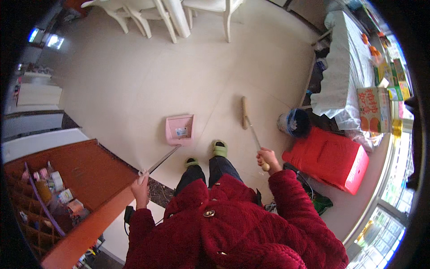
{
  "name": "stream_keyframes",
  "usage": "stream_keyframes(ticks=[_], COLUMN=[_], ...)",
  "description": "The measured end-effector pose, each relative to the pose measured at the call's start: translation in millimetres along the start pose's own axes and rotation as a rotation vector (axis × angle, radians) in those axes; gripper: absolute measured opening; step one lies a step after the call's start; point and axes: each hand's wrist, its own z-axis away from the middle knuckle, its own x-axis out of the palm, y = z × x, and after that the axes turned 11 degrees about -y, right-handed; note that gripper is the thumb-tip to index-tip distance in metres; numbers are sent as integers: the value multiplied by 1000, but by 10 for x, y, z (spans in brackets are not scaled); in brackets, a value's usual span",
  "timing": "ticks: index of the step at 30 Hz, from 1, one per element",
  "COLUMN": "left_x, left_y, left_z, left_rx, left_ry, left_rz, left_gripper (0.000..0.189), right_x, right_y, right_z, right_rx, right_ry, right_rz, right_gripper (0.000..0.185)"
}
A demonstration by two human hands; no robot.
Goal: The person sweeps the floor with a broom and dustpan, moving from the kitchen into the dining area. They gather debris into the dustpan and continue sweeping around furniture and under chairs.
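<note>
My left hand (140, 188) grips the top of the handle of a long-handled pink dustpan (179, 129), whose pan rests on the pale floor ahead of my feet, a little to the left. In my right hand (268, 158) is the handle of a broom (244, 112); its narrow tan head is at the floor, right of the dustpan and apart from it. Both handles slant away from me. Green slippers (220, 149) are on my feet, between the two tools. Whether any dirt lies in the pan cannot be told.
At the right stand a bin with a dark liner (294, 122), a red plastic stool or box (327, 158) and a covered table (346, 67) bearing cartons. White chairs (227, 20) stand at the far side. A brown wooden counter (90, 168) with small items is at the left.
</note>
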Motion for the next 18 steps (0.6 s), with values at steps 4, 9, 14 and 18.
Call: stream_keyframes(ticks=[4,9,14,18], left_x=[-369,-752,-1121,-1291], left_y=[-118,-694,-1550,-2096], left_z=[585,1078,1422,1707], left_rx=[-51,-225,-227,-156], left_ry=[108,204,205,208], left_rz=[31,-62,-195,-593], left_gripper=[26,27,37,42], right_x=[-246,-136,698,1309], right_y=[-40,-49,485,1067], right_z=[-49,-556,-881,-637], right_rx=[-7,-35,-54,14], right_ry=[4,37,-86,-246], right_rz=[226,351,444,701], right_gripper=[10,6,1,11])
